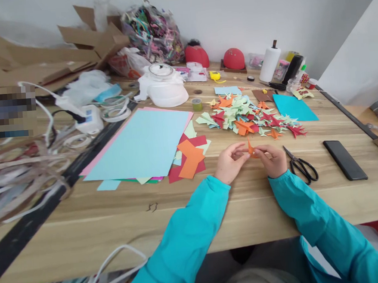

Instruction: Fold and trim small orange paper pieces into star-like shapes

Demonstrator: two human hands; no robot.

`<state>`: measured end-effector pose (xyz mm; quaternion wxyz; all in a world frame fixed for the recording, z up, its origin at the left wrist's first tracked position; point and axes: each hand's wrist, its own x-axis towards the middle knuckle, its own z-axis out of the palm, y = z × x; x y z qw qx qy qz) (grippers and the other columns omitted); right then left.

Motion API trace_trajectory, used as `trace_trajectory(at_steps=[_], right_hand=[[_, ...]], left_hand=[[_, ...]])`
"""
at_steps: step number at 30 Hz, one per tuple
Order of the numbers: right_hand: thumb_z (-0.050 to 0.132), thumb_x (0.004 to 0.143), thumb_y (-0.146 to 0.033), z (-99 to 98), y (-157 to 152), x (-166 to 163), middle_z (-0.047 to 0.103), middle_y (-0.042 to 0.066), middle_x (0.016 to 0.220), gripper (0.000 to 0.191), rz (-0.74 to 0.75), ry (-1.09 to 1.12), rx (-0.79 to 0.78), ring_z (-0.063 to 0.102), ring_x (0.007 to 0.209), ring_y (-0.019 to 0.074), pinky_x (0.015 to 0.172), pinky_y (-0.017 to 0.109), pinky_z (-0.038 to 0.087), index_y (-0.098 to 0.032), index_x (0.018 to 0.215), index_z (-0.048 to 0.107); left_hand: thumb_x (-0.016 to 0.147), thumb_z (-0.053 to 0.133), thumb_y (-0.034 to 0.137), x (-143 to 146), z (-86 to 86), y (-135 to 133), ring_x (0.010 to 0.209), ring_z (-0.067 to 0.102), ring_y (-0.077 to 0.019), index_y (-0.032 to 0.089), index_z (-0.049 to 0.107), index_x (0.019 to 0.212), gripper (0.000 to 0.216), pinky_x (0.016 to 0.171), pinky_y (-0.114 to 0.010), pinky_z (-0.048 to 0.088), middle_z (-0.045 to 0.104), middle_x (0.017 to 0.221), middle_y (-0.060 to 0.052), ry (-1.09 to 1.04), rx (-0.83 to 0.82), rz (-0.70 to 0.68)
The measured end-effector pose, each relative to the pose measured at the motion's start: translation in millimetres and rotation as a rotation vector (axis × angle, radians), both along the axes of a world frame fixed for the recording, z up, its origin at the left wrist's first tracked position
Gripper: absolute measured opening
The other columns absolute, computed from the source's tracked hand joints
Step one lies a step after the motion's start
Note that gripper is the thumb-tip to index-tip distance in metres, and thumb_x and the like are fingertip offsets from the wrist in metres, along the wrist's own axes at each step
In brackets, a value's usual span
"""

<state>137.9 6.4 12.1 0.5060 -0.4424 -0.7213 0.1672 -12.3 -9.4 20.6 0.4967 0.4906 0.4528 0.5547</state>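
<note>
My left hand and my right hand meet over the wooden table, both pinched on a small folded orange paper piece held just above the surface. A pile of folded paper shapes in green, red and orange lies just beyond my hands. To the left of my left hand is a small stack of cut orange and red paper squares. Both arms wear teal sleeves.
Large light blue and pink sheets lie at left. Black scissors and a black phone lie right of my hands. A teal sheet, white kettle, paper roll, cardboard and cables fill the back and left.
</note>
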Motion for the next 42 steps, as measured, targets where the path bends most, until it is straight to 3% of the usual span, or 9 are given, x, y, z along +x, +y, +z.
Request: trace_trajectory(at_steps=[4,8,12,21,28,35,39,42], right_hand=[[0.062,0.075,-0.027,0.3,-1.1,-1.9,0.070,0.004,0.073,0.015,0.022,0.089,-0.089,0.065,0.065,0.0168,0.062,0.030,0.054,-0.019,0.087,0.067],[0.066,0.072,-0.026,2.8,-4.1,-3.6,0.070,0.006,0.077,0.014,0.072,0.064,-0.060,0.065,0.070,0.0174,0.068,0.031,0.053,-0.018,0.084,0.068],[0.059,0.079,-0.029,1.0,-4.6,-3.2,0.070,0.005,0.078,0.015,0.146,0.163,-0.123,0.065,0.073,0.0175,0.070,0.032,0.053,-0.020,0.087,0.067],[0.059,0.078,-0.028,0.8,-6.3,-3.9,0.070,0.005,0.078,0.015,0.159,0.195,-0.176,0.066,0.071,0.0170,0.068,0.032,0.053,-0.020,0.088,0.067],[0.060,0.078,-0.025,1.9,-5.6,-2.3,0.070,0.005,0.082,0.012,0.097,0.174,-0.082,0.065,0.074,0.0176,0.070,0.032,0.052,-0.021,0.086,0.067],[0.055,0.080,-0.019,10.5,-7.9,-1.1,0.069,0.005,0.080,0.012,0.087,-0.045,0.137,0.063,0.077,0.0176,0.070,0.032,0.051,-0.021,0.085,0.066],[0.054,0.080,-0.017,10.6,-9.5,-2.7,0.068,0.005,0.077,0.014,0.125,-0.164,0.260,0.062,0.075,0.0182,0.070,0.033,0.051,-0.022,0.087,0.065],[0.056,0.080,-0.019,10.9,-10.5,-3.5,0.068,0.006,0.080,0.016,0.095,-0.182,0.274,0.062,0.078,0.0195,0.071,0.034,0.051,-0.023,0.093,0.063]], left_hand=[[0.063,0.069,0.021,1.9,2.2,-2.4,0.075,0.062,-0.0141,0.016,0.052,0.082,0.026,0.061,-0.022,0.046,0.066,0.081,-0.005,0.066,0.020,0.031],[0.064,0.068,0.019,1.9,-1.5,-1.1,0.070,0.061,-0.0123,0.016,0.050,0.077,0.023,0.057,-0.020,0.044,0.063,0.075,-0.002,0.076,0.066,0.040],[0.065,0.066,0.017,-0.6,-5.1,1.3,0.074,0.061,-0.0132,0.016,0.057,0.091,0.028,0.060,-0.022,0.046,0.065,0.082,-0.004,0.060,0.114,0.067],[0.063,0.066,0.014,-1.8,-5.4,2.0,0.076,0.063,-0.0163,0.014,0.066,0.092,0.030,0.068,-0.027,0.051,0.068,0.085,-0.007,0.077,0.101,0.055],[0.071,0.058,0.015,-6.3,-4.5,0.7,0.091,0.059,-0.0170,0.018,0.070,0.079,0.015,0.075,-0.027,0.049,0.064,0.098,-0.008,0.107,0.264,0.025],[0.069,0.064,0.032,-5.8,1.8,0.2,0.061,0.060,-0.0120,0.014,0.062,0.089,0.027,0.058,-0.025,0.049,0.065,0.074,-0.003,-0.204,-0.133,-0.001],[0.058,0.074,0.031,-4.6,2.6,1.1,0.055,0.059,-0.0108,0.012,0.056,0.086,0.038,0.055,-0.023,0.046,0.064,0.067,-0.001,-0.198,-0.143,-0.125],[0.058,0.074,0.031,-4.2,1.8,1.7,0.054,0.060,-0.0108,0.016,0.048,0.086,0.041,0.056,-0.024,0.047,0.063,0.067,0.002,-0.249,-0.110,-0.125]])
